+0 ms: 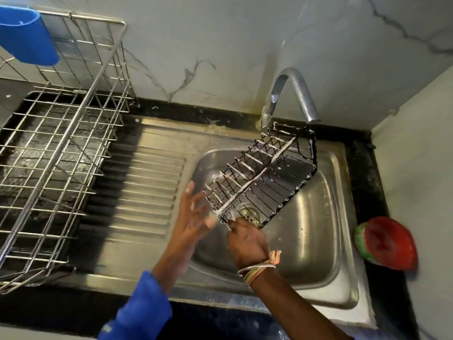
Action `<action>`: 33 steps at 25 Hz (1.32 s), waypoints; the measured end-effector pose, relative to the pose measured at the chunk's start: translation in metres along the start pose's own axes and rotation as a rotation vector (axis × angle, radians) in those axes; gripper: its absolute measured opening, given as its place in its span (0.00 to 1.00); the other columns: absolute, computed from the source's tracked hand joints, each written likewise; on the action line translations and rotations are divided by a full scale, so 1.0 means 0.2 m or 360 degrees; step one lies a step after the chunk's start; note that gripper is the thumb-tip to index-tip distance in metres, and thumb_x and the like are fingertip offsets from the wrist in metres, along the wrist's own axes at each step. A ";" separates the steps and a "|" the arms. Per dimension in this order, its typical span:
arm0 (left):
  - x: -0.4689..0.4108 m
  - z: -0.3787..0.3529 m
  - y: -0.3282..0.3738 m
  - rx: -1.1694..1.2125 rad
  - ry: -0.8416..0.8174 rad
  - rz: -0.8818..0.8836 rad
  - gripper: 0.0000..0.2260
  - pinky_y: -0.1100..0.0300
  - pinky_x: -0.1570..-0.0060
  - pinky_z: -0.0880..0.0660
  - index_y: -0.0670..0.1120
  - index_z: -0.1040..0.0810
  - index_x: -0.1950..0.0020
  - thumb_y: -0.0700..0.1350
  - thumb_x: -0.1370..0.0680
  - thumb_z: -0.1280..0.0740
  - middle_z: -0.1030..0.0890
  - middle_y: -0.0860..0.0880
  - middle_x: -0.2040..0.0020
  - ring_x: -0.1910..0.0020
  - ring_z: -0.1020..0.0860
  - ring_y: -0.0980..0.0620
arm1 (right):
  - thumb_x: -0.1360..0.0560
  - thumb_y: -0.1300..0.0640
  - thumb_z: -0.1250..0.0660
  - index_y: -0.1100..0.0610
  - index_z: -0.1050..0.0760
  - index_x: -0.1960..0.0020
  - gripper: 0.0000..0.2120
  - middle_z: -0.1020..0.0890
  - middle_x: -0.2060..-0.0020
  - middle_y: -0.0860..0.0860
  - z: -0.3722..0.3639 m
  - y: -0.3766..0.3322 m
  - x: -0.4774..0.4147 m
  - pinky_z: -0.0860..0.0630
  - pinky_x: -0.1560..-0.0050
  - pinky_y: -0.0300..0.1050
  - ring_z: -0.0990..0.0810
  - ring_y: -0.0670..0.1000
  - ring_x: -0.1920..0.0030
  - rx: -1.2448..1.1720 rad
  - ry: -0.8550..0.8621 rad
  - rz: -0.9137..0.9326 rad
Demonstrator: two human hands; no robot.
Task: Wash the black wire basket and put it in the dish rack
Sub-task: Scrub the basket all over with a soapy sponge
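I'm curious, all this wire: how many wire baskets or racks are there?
2: the black basket, held over the sink by the right hand, and the steel rack on the counter, left.

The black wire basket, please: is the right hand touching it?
Touching: the head view shows the right hand gripping the black wire basket at its near corner.

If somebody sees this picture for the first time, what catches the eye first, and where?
The black wire basket, streaked with white foam, hangs tilted over the stainless steel sink, its far end under the curved metal tap. The right hand grips its near corner; the open left hand is beside it. A large silver wire dish rack stands at the left.
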State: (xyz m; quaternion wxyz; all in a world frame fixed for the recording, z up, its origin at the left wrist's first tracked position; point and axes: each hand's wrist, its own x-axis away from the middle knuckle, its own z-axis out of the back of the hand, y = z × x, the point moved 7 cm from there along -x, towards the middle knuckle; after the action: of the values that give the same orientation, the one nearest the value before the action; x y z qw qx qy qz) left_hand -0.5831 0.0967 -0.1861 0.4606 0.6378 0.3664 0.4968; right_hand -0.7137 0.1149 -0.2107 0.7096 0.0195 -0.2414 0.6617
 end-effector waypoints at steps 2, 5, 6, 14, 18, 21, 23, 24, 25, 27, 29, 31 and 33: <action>0.04 -0.07 -0.15 -0.0042 -0.0008 0.0150 0.57 0.60 0.38 0.27 0.62 0.46 0.19 0.66 0.42 0.19 0.32 0.65 0.27 0.32 0.28 0.66 | 0.19 0.56 0.42 0.52 0.34 0.29 0.19 0.31 0.31 0.51 -0.08 -0.05 -0.02 0.31 0.37 0.43 0.29 0.51 0.35 0.0187 -0.0262 0.0112; -0.04 -0.18 -0.24 0.0331 0.0048 0.0331 0.32 0.61 0.52 0.19 0.44 0.25 0.31 0.55 0.30 0.22 0.16 0.51 0.47 0.49 0.18 0.48 | 0.19 0.53 0.41 0.55 0.34 0.30 0.18 0.28 0.35 0.54 -0.10 -0.13 0.00 0.28 0.39 0.45 0.27 0.54 0.37 0.0322 -0.0303 0.0067; -0.05 -0.17 -0.23 0.0528 0.0196 0.0306 0.23 0.62 0.60 0.20 0.40 0.23 0.38 0.51 0.28 0.24 0.16 0.49 0.56 0.58 0.19 0.47 | 0.20 0.56 0.39 0.55 0.31 0.32 0.17 0.27 0.37 0.54 -0.06 -0.15 0.00 0.26 0.43 0.45 0.25 0.54 0.39 0.0215 -0.0152 0.0085; -0.16 -0.03 -0.15 0.0717 0.0530 0.0054 0.16 0.42 0.42 0.24 0.50 0.20 0.41 0.51 0.25 0.40 0.16 0.45 0.41 0.41 0.19 0.45 | 0.26 0.65 0.33 0.61 0.20 0.42 0.12 0.21 0.44 0.57 0.30 0.04 -0.12 0.23 0.46 0.43 0.21 0.53 0.47 -0.0471 -0.0022 0.0162; -0.17 -0.13 -0.08 0.0506 0.0459 -0.0024 0.21 0.43 0.41 0.26 0.39 0.20 0.38 0.53 0.24 0.36 0.17 0.40 0.41 0.40 0.20 0.43 | 0.25 0.65 0.34 0.60 0.18 0.56 0.06 0.21 0.60 0.51 0.28 -0.05 -0.13 0.27 0.60 0.32 0.21 0.45 0.60 -0.0461 0.0143 0.0140; -0.18 -0.14 -0.08 0.0516 0.0471 -0.0071 0.23 0.40 0.38 0.28 0.39 0.20 0.41 0.56 0.26 0.34 0.18 0.35 0.42 0.42 0.21 0.39 | 0.24 0.63 0.34 0.57 0.18 0.50 0.07 0.18 0.55 0.52 0.21 -0.07 -0.09 0.20 0.52 0.45 0.18 0.50 0.53 -0.0429 0.0091 0.0003; -0.20 -0.11 -0.07 0.0519 0.0486 -0.0088 0.19 0.38 0.37 0.28 0.43 0.18 0.44 0.56 0.25 0.35 0.18 0.35 0.43 0.41 0.21 0.39 | 0.26 0.65 0.32 0.57 0.17 0.54 0.07 0.16 0.60 0.49 0.22 -0.03 -0.09 0.18 0.56 0.42 0.17 0.46 0.60 -0.0976 0.0190 -0.0093; -0.21 -0.11 -0.07 0.0537 0.0484 -0.0085 0.17 0.39 0.39 0.27 0.45 0.16 0.46 0.55 0.24 0.36 0.17 0.36 0.44 0.42 0.20 0.39 | 0.27 0.66 0.31 0.57 0.17 0.55 0.07 0.16 0.62 0.47 0.23 -0.01 -0.09 0.19 0.57 0.37 0.17 0.43 0.62 -0.1162 0.0275 -0.0162; -0.21 -0.12 -0.08 0.0593 0.0486 -0.0076 0.15 0.42 0.41 0.25 0.47 0.16 0.48 0.53 0.23 0.37 0.17 0.38 0.46 0.45 0.19 0.40 | 0.27 0.66 0.30 0.57 0.17 0.55 0.06 0.17 0.62 0.45 0.25 0.01 -0.10 0.20 0.57 0.33 0.18 0.40 0.63 -0.1246 0.0342 -0.0189; -0.20 -0.12 -0.08 0.0646 0.0509 -0.0047 0.13 0.47 0.46 0.24 0.48 0.16 0.49 0.53 0.24 0.36 0.16 0.41 0.49 0.49 0.19 0.43 | 0.27 0.65 0.29 0.57 0.17 0.57 0.05 0.17 0.64 0.46 0.25 -0.02 -0.12 0.22 0.59 0.31 0.20 0.39 0.65 -0.1135 0.0272 -0.0072; -0.20 -0.11 -0.08 0.0615 0.0518 -0.0020 0.17 0.47 0.48 0.25 0.45 0.17 0.46 0.54 0.26 0.34 0.16 0.41 0.48 0.49 0.19 0.41 | 0.27 0.63 0.31 0.57 0.17 0.57 0.05 0.17 0.62 0.50 0.23 -0.07 -0.12 0.21 0.57 0.39 0.19 0.46 0.62 -0.0756 0.0071 0.0078; -0.21 -0.08 -0.08 0.0511 0.0541 -0.0091 0.26 0.41 0.43 0.24 0.36 0.21 0.40 0.56 0.28 0.32 0.17 0.36 0.44 0.45 0.19 0.36 | 0.26 0.62 0.32 0.57 0.17 0.51 0.06 0.17 0.54 0.54 0.24 -0.04 -0.13 0.22 0.49 0.46 0.19 0.52 0.53 -0.0352 -0.0071 0.0072; -0.22 -0.07 -0.07 0.0430 0.0555 -0.0134 0.31 0.37 0.36 0.26 0.31 0.25 0.36 0.55 0.28 0.32 0.19 0.32 0.41 0.40 0.21 0.34 | 0.26 0.61 0.32 0.57 0.18 0.48 0.08 0.18 0.51 0.54 0.25 -0.02 -0.16 0.23 0.49 0.46 0.20 0.54 0.50 -0.0137 -0.0102 0.0024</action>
State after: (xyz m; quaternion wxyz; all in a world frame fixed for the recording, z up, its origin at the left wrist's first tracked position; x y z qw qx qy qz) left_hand -0.6074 0.0643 -0.2120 0.3211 0.5824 0.5300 0.5262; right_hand -0.7255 0.0670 -0.1782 0.6968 0.0083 -0.2923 0.6550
